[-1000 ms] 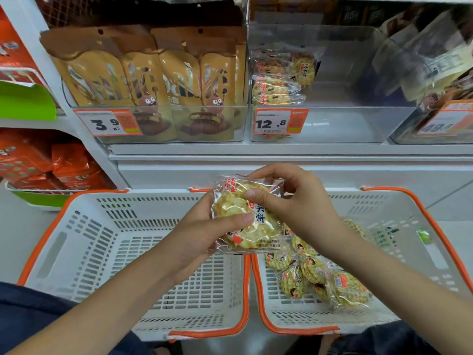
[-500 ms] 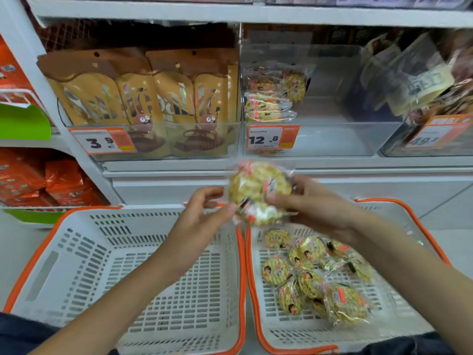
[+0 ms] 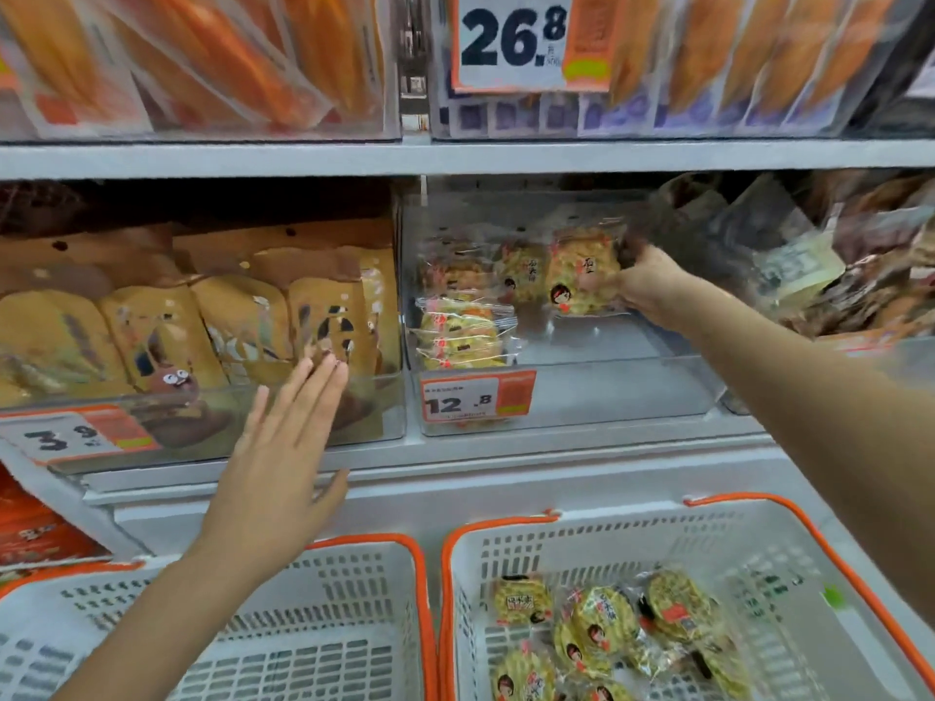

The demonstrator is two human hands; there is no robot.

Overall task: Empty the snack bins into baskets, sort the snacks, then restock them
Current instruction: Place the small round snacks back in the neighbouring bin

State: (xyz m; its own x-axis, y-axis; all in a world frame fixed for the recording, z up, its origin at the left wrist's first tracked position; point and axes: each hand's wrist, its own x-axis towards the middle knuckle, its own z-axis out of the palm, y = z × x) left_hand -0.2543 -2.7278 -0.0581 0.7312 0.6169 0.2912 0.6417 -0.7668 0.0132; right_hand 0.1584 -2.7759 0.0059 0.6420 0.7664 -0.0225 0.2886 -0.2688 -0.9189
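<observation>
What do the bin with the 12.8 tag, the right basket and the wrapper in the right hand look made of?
Bin: clear rigid plastic, glossy; packs show through its walls.
Right basket: white moulded plastic with slots, orange rim, matte.
Wrapper: thin clear film, shiny, probably plastic; right hand holds it.

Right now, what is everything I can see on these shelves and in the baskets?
Clear bin: one, transparent, middle shelf, tagged 12.8.
Rice cracker packs: several, yellow in clear wrap; a few inside the clear bin, one held upright there; more loose in the right basket.
Baskets: two, white with orange rims, below the shelf; left basket, right basket.
Brown snack bags: several, gold-brown, left bin tagged 3.9.
Orange packs: several, top shelf.
Price tag 26.8: one, top shelf.
Left hand: open, fingers straight.
Right hand: grips the upright pack.
</observation>
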